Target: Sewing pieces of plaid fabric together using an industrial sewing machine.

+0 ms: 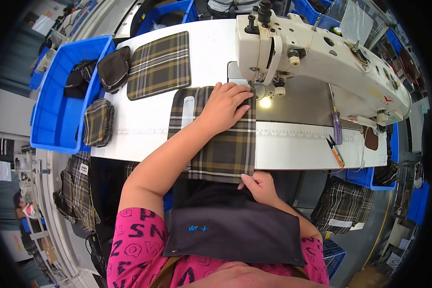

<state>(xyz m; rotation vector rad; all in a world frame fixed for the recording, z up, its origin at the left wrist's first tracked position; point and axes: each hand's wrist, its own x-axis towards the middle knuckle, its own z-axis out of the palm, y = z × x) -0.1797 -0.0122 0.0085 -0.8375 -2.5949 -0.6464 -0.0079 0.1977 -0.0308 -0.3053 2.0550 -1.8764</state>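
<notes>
A dark plaid fabric panel [216,149] lies on the white sewing table, its near edge hanging slightly over the front. On its left part is a narrow pale strip with rounded ends [188,111]. My left hand [227,108] rests flat on the panel, fingers stretched toward the far right edge, close to the presser foot of the white sewing machine [317,57]. At the panel's near right corner, my right hand [260,186] pinches the cloth between thumb and fingers. The machine's lamp glows beside the needle area, where my fingertips partly hide the cloth edge.
Another plaid panel [161,65] lies at the back left, near a dark pouch-shaped piece [114,69] and a small plaid stack [99,122]. A blue bin [57,105] stands left. Orange-handled snips [337,154] and a purple-handled screwdriver [337,127] lie right.
</notes>
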